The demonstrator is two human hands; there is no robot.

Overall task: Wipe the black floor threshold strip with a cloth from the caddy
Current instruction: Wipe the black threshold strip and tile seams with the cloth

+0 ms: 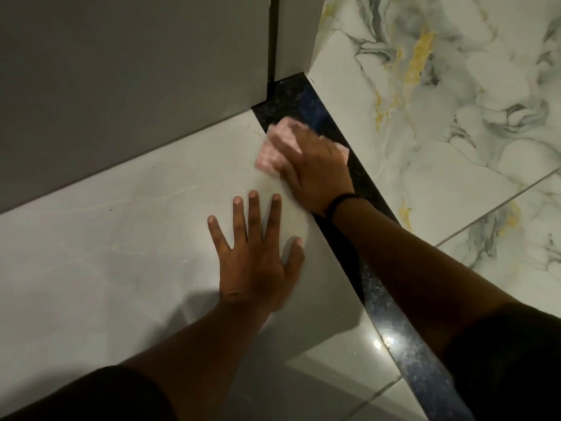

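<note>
While wiping is under way, right hand (312,168) presses pink checked cloth (271,147), fingers flat, near the wall end of the black speckled stone threshold strip (391,311) | left hand (255,256) splayed empty beside strip | near length apparently unwiped.

Pale grey floor tile (106,253) – grey wall (121,71) behind – veined marble tiles (455,101) opposite.

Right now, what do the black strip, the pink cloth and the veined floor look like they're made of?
The black strip looks like polished granite: speckled, with a bright glint. The pink cloth under the right hand looks like soft checked fabric, possibly microfibre. The veined floor looks like glossy marble-effect tile, with a grout line showing.
</note>
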